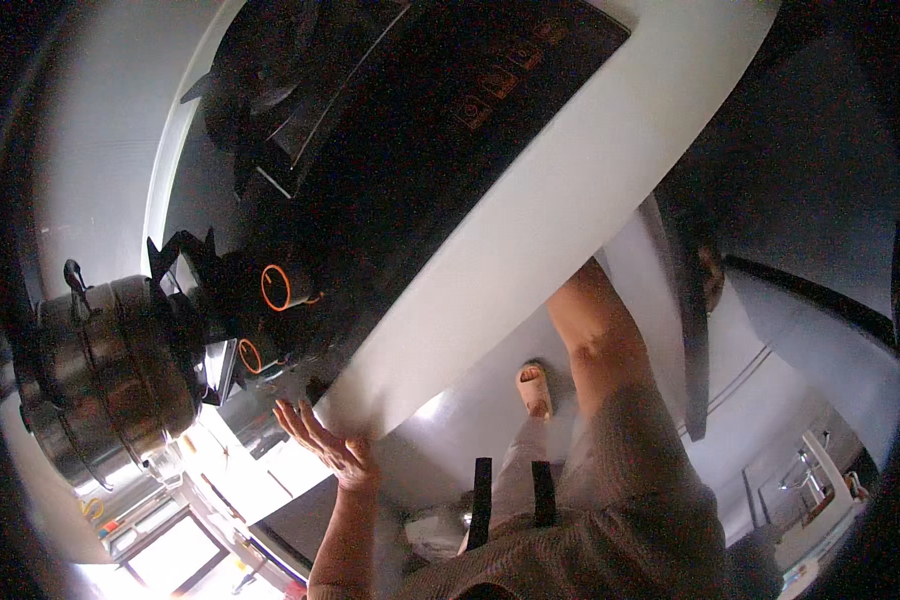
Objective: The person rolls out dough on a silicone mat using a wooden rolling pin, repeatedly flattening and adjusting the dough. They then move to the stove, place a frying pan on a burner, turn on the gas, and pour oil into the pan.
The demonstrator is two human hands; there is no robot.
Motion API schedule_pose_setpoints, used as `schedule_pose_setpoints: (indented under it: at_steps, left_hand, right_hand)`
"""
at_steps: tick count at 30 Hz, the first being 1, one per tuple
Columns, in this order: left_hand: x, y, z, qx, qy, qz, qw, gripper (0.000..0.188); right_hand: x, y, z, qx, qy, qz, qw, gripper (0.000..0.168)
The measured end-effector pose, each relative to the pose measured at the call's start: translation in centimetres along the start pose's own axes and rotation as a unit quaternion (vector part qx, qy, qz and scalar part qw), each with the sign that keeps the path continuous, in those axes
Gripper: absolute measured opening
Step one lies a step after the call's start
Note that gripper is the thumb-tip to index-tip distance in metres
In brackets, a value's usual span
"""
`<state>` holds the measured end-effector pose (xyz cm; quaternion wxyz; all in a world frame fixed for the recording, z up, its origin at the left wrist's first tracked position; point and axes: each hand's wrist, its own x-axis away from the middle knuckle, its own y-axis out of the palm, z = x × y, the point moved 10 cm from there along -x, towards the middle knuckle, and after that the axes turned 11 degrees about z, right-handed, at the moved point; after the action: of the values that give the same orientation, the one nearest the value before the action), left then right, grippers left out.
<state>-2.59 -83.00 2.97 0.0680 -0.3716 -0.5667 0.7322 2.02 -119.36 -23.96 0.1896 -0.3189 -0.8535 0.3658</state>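
Note:
My left hand (pixel 330 450) is at the lower left with its fingers extended, beside the near end of a white counter edge (pixel 450 285). It holds nothing that I can see, and whether it touches the edge cannot be told. My right arm reaches up from the lower right and passes behind the white edge, so my right hand is hidden. Above the edge lies a dark glass cooktop panel (pixel 420 172) with faint orange symbols. Two knobs with lit orange rings (pixel 276 288) stand near its left end.
A stack of stainless steel pots (pixel 112 375) stands at the left. A dark upright panel (pixel 690 322) rises right of my arm. My slippered foot (pixel 532 386) shows on the floor. A tap (pixel 810 476) is far lower right, a bright window (pixel 176 551) lower left.

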Motion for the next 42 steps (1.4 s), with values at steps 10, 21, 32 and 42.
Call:
schedule_pose_setpoints:
  at_steps: [10,21,32,42]
  left_hand:
    - [-0.7,-0.2,0.8,-0.006,0.034,0.009,0.999,0.071]
    - [-0.6,0.0,1.3,-0.015,0.059,0.014,0.998,0.07]
    - [-0.3,0.1,1.1,-0.02,0.073,0.014,0.997,0.07]
    - [-0.5,-0.1,1.5,-0.005,0.067,0.024,0.997,0.071]
  right_hand:
    - [3.5,-2.0,0.6,-0.028,-0.009,-0.024,0.999,0.041]
    - [11.4,-2.9,2.0,-0.086,0.008,-0.094,0.992,0.041]
    - [17.9,-5.4,2.7,-0.075,0.151,-0.061,0.984,0.021]
    - [25.8,-6.4,5.0,-0.06,0.211,-0.046,0.974,0.036]
